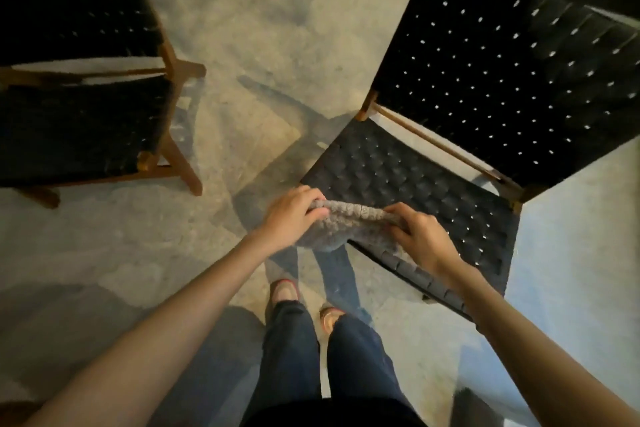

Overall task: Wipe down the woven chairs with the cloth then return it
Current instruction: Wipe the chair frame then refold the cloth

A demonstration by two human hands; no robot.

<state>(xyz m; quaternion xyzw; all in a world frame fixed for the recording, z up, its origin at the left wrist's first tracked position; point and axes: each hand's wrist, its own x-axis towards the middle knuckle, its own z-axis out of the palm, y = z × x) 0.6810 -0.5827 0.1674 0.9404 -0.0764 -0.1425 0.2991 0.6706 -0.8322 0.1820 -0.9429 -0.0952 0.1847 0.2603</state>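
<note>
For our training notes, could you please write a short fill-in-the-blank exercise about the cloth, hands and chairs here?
1. The left hand and right hand both grip the ____.
2. The cloth is ____ in colour.
3. It is held at the seat of the woven chair on the person's ____.
4. The other chair has a frame of ____.
Missing words: cloth; grey; right; wood.

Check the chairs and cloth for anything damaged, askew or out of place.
Nothing stands out. The left chair and right chair stand upright, weave unbroken where visible, though the left one is dim. Left hand and right hand hold the cloth bunched over the right chair's seat edge.
</note>
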